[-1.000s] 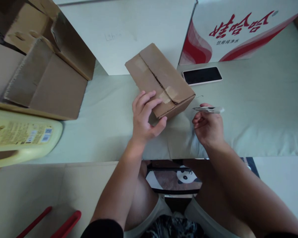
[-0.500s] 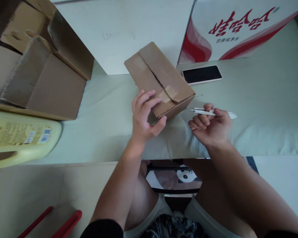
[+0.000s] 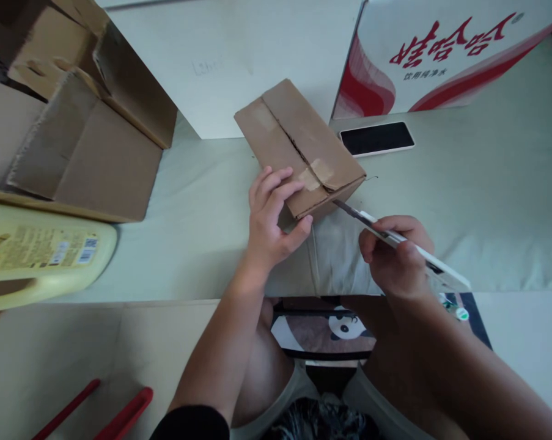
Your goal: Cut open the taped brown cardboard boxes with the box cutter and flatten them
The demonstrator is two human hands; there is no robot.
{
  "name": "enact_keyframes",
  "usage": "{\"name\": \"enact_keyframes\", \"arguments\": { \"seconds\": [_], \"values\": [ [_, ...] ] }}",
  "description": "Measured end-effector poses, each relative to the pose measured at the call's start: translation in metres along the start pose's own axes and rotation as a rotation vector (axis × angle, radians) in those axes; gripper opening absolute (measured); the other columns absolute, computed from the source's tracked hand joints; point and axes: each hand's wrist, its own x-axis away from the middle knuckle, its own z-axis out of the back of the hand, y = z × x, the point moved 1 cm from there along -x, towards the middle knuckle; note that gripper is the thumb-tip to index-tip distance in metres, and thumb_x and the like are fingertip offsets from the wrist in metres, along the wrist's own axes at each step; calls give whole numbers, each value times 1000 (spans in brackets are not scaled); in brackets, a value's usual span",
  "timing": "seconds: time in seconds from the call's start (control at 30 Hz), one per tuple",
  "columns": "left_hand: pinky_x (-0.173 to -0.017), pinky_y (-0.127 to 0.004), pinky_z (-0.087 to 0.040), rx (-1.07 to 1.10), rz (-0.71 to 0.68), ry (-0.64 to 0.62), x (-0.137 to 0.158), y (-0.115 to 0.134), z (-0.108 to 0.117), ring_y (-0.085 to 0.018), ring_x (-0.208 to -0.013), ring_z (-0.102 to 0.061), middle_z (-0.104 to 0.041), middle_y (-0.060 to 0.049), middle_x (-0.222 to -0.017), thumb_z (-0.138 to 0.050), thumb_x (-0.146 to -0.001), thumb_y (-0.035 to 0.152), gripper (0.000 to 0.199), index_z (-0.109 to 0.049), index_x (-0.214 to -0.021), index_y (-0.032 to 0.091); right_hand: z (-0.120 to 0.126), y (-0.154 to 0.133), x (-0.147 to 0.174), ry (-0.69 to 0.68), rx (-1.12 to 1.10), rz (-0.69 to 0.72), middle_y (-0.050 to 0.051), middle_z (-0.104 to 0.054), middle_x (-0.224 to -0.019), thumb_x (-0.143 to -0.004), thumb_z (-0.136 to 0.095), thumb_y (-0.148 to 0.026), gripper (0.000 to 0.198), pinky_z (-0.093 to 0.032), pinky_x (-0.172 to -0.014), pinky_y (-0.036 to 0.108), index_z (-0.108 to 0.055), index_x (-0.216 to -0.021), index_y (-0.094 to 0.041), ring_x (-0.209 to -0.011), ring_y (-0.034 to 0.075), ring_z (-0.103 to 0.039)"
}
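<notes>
A small brown cardboard box (image 3: pixel 298 143) lies turned at an angle, with a taped seam along its top. My left hand (image 3: pixel 273 217) grips the near left corner, fingers spread over the top and thumb at the near side. In my right hand (image 3: pixel 399 253) is a white utility knife (image 3: pixel 441 269), its dark blade extended. The blade's tip is at the near end of the box, just below the seam; whether it has gone in, I cannot tell.
Behind the box stand a plain white carton (image 3: pixel 230 55) and a white-and-red carton (image 3: pixel 441 61). A phone (image 3: pixel 377 139) lies to the box's right. Open cardboard boxes (image 3: pixel 115 165) and a yellow jug (image 3: pixel 51 244) are on the left. Red handles (image 3: pixel 129 412) show below.
My right hand has turned the knife so that it points at the box, and its blade now shows, reaching the near end. My left hand keeps its hold on the box.
</notes>
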Motion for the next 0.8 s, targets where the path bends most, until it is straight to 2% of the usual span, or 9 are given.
{"name": "enact_keyframes", "arguments": {
  "seconds": [0.1, 0.33, 0.5, 0.67, 0.8],
  "values": [
    [-127, -61, -33, -14, 8, -14, -1, 0, -1, -34, -143, -52, -63, -11, -140, -56, -94, 59, 48, -61, -129, 27, 1, 1, 4, -10, 21, 19, -3, -58, -56, -95, -64, -52, 27, -29, -41, 27, -72, -98, -27, -42, 13, -45],
    [-128, -59, -34, 8, -13, 12, -1, 0, -1, -32, -142, -53, -63, -11, -139, -58, -95, 57, 46, -60, -128, 26, 3, 0, 6, 17, 87, 50, -2, -61, -59, -95, -64, -52, 27, -33, -42, 27, -73, -100, -26, -44, 13, -48],
    [-128, -62, -32, 26, -7, 4, -2, -1, -2, -34, -143, -51, -63, -11, -140, -58, -94, 58, 46, -60, -129, 27, -8, -4, 7, 90, 179, 11, -1, -58, -58, -90, -63, -64, 35, -33, -40, 31, -66, -99, -30, -41, 15, -46],
    [-128, -61, -31, 27, -21, 21, -2, -1, -4, -33, -142, -52, -63, -11, -139, -58, -95, 60, 48, -60, -130, 27, -15, -8, 7, 137, 267, 7, 1, -61, -61, -95, -52, -68, 38, -39, -43, 33, -63, -97, -31, -44, 17, -50],
    [-128, -61, -31, 5, 2, 13, -1, -1, -4, -33, -143, -52, -63, -12, -138, -56, -95, 66, 53, -61, -131, 27, -20, -10, 4, 73, 376, 33, 2, -71, -70, -99, -51, -64, 38, -47, -49, 33, -66, -105, -30, -49, 16, -58]
  ]
}}
